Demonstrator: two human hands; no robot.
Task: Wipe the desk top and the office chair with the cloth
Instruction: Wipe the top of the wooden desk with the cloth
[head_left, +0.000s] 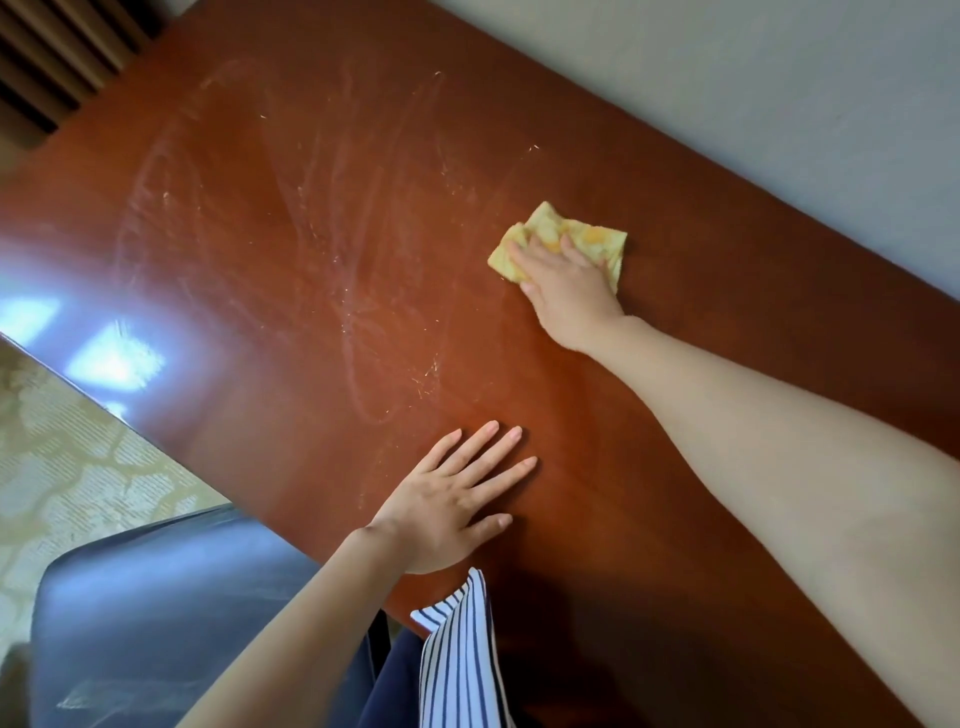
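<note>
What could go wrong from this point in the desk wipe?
1. The yellow cloth is bunched small under the right hand, so it may smear the dust streaks rather than lift them.
2. The left hand lies flat on the desk top and could leave prints or cover a patch that gets missed.
3. Crumbs swept toward the near edge might land on the office chair.

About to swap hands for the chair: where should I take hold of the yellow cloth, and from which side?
Probably a pinch grip on the bunched far fold of the cloth, coming down from above on the wall side. The right hand presses over its near half, so only that raised far edge shows free, and it lies flat on the desk top, leaving nothing to slide under.
</note>
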